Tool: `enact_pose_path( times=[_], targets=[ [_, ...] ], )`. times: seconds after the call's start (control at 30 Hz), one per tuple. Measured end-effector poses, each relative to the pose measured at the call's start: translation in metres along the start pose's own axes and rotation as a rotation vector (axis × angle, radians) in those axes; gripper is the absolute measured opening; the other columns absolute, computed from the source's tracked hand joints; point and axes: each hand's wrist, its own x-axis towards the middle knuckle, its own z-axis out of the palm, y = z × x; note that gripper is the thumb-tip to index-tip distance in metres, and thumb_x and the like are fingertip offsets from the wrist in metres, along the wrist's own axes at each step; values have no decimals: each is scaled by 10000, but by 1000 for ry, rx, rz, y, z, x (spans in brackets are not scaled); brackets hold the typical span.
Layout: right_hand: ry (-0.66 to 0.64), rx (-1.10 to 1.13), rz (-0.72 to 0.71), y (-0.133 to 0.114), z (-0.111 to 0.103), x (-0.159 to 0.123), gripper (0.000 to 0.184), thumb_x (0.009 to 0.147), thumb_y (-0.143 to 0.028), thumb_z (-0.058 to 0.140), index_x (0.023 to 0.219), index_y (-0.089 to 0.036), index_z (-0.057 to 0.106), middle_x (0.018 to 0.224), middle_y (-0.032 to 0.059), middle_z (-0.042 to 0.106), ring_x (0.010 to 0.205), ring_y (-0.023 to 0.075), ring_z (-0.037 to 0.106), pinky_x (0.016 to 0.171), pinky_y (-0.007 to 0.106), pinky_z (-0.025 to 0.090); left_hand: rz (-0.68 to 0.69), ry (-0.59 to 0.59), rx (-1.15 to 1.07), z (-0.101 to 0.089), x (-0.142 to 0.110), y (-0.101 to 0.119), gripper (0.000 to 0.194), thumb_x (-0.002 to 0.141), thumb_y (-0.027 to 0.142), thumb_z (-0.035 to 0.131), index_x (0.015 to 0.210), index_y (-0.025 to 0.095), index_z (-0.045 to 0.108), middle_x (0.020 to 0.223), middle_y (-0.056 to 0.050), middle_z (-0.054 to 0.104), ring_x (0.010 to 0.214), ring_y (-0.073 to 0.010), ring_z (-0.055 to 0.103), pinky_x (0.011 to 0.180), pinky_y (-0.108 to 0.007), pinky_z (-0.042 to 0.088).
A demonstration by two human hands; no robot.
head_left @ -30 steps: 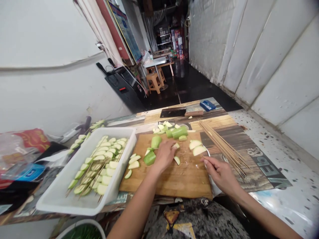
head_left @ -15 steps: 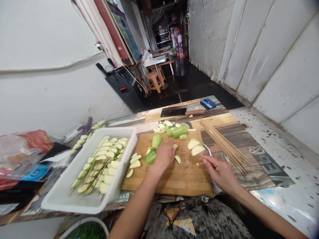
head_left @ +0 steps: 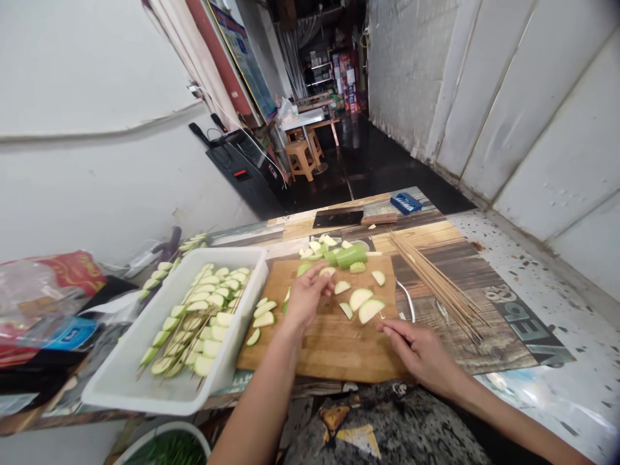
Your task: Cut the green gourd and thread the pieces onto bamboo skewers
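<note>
A wooden cutting board [head_left: 339, 349] lies in front of me with pale green vegetable slices and chunks on it. My left hand [head_left: 306, 296] reaches over the board's middle, its fingers pinched on a slice [head_left: 326, 272]. My right hand [head_left: 417, 345] rests at the board's right edge, closed on a thin skewer that carries two white slices [head_left: 364, 305]. Loose slices [head_left: 344, 310] lie between the hands. A longer green chunk [head_left: 349, 256] sits at the board's far edge.
A white tray [head_left: 121, 381] of loaded skewers stands left of the board. A pile of bare bamboo skewers [head_left: 436, 284] lies to the right, beside a curved metal piece [head_left: 407, 297]. A cleaver [head_left: 339, 218] and a blue object [head_left: 405, 203] lie at the table's far end.
My right hand has drawn the skewer with its two slices left and nearer to me. My left hand has shifted up the board, covering the green chunks, and pinched a slice.
</note>
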Motion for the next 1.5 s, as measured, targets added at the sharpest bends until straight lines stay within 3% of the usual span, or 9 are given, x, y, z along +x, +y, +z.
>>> enact_pose_path(
  times=[0.1,0.17,0.27,0.5,0.93,1.3,1.5],
  targets=[
    [-49,-4,-10,-4,2,-1,268,876,-270,398,918,-192,650,852,45,701,751,172,642,658,248,465,-153,-39,-350,-2,-3,3,127,769,162,568,876,94,578,918,-114,655,800,-161,643,749,-294,510],
    [-71,-7,-7,-6,3,0,264,876,-271,398,909,-190,647,838,38,701,743,170,642,654,244,460,-227,-33,-465,-4,-3,4,63,788,131,540,817,81,565,919,-137,655,889,-221,637,826,-376,500],
    [-86,-12,1,-7,4,2,266,874,-266,397,917,-194,650,842,29,702,746,167,643,651,239,458,-293,18,-538,-6,-2,7,52,799,96,513,797,71,558,864,-131,666,911,-252,632,845,-412,500],
    [-103,-27,13,-9,3,0,280,869,-272,399,924,-187,660,822,32,709,704,170,649,625,245,464,-324,50,-575,-7,-1,7,70,803,83,506,833,63,567,835,-120,673,894,-248,639,847,-428,506],
    [-105,-16,1,-9,3,0,300,873,-276,383,960,-206,661,808,35,705,704,178,645,623,250,457,-303,-9,-536,-4,-8,10,50,793,71,520,786,81,568,817,-108,672,896,-248,640,855,-442,496],
    [-80,-30,28,-18,5,7,279,860,-266,385,809,-190,649,731,22,685,625,169,614,569,242,437,-332,22,-559,0,-7,12,22,755,75,577,765,87,562,812,-114,670,872,-246,647,834,-433,511],
    [-73,6,24,-16,9,8,271,863,-253,382,848,-183,644,726,17,684,636,166,618,572,241,435,-380,18,-541,0,-7,10,38,752,100,581,783,112,563,829,-90,675,854,-220,651,798,-432,517]
  ],
)
